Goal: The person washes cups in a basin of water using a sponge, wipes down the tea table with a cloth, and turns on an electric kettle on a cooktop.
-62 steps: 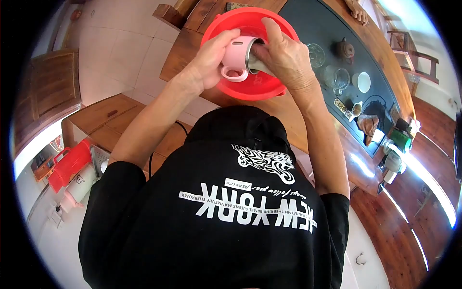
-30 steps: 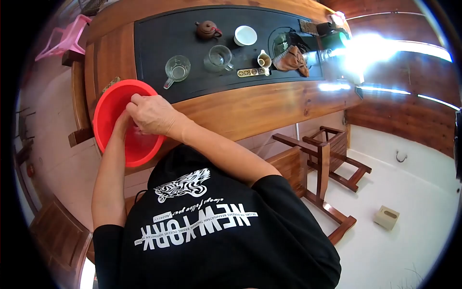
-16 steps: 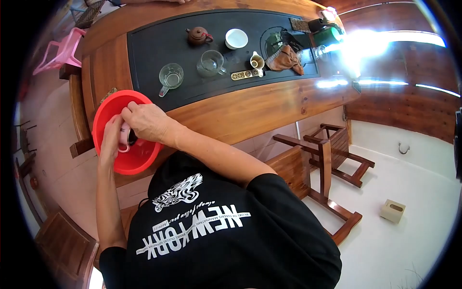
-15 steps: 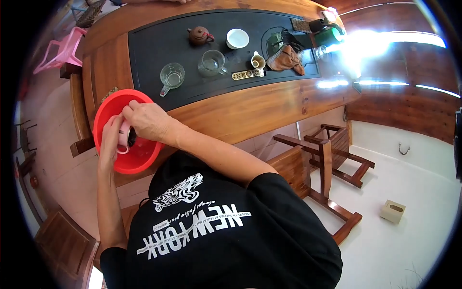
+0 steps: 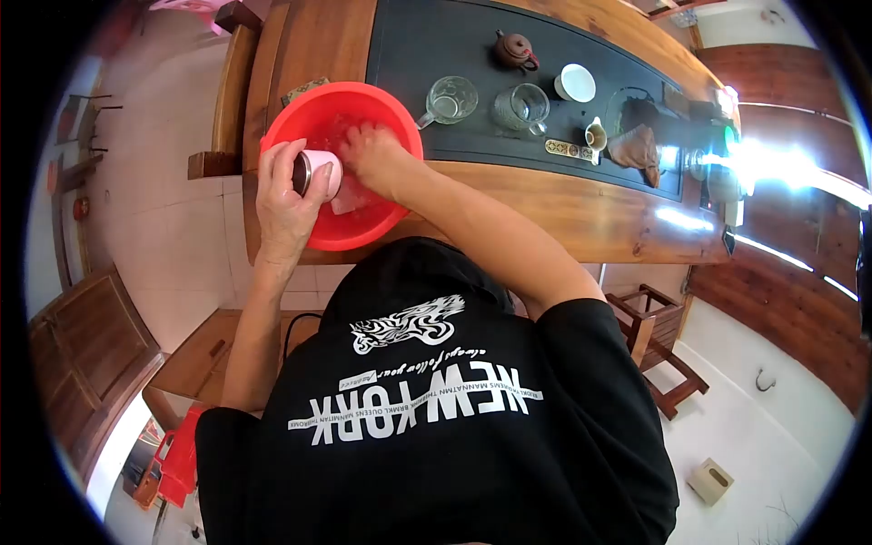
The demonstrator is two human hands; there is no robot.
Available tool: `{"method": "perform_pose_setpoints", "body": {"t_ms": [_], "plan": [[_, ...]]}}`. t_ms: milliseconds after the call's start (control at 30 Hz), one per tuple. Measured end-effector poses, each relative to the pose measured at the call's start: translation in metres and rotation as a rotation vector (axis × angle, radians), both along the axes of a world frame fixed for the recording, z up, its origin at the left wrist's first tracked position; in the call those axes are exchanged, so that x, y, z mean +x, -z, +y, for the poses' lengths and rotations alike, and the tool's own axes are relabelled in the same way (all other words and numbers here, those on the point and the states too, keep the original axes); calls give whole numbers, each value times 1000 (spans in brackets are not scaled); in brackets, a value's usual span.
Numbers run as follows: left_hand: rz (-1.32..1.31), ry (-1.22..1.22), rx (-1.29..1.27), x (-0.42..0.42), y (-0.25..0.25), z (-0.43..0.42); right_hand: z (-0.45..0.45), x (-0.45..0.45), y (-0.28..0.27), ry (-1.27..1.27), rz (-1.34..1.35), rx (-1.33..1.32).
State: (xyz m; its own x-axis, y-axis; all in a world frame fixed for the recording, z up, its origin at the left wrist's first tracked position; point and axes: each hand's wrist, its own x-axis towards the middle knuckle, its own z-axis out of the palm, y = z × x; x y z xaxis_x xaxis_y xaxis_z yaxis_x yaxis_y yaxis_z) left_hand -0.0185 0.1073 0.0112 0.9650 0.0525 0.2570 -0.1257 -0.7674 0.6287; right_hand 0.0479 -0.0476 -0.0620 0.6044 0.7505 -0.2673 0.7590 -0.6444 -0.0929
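My left hand (image 5: 289, 186) is closed around a pink mug (image 5: 332, 173) at the left side of a red plastic basin (image 5: 400, 107). The mug lies tilted on its side, its metal-rimmed, dark mouth turned left toward my thumb and fingers. Deeper in the basin, my right hand (image 5: 374, 159) reaches down to the right of the mug, fingers slightly blurred and apart, with nothing visible in them. Water seems to lie in the basin. Below the mug shows a pale pinkish patch that I cannot make out.
On the dark tea tray (image 5: 409, 54) stand two glass mugs (image 5: 452, 100) (image 5: 521, 109), a brown teapot (image 5: 515, 50), a white bowl (image 5: 575, 83) and a small pitcher (image 5: 595, 136). A brown cloth (image 5: 636, 150) lies farther right. Wooden chairs (image 5: 658, 331) stand beyond the table's near edge.
My right hand has let go of the pink mug and moved down into the basin. The left hand now holds the mug alone, its mouth turned left. The whole view has shifted.
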Motion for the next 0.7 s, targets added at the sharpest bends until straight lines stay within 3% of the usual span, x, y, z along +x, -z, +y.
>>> {"method": "perform_pose_setpoints", "body": {"t_ms": [33, 100, 167, 300, 367, 400, 433, 500, 700], "plan": [[-23, -6, -54, 0, 0, 0, -1, -3, 0, -59, -96, -4], [-45, -7, -65, 1, 0, 2, -7, -2, -12, -110, -39, -4], [-95, -4, -83, 0, 4, 6, -6, 2, -33, -15, 260, 63], [-102, -1, -83, -2, 0, 5, -11, 15, -64, 195, 471, 366], [-119, -43, -209, -1, 6, 6, -9, 19, -56, 522, 932, 1018], [-103, -63, -228, -2, 0, 2, -14, 15, -84, 616, 1225, 1097], [-101, -54, -226, -2, 0, -1, -16, 10, -96, 623, 1223, 1105], [67, -209, -802, -3, 1, -5, -19, 3, -107, 685, 1608, 1056], [21, -174, -686, -10, -15, -17, -5, -5, -84, 624, 1459, 1156]]}}
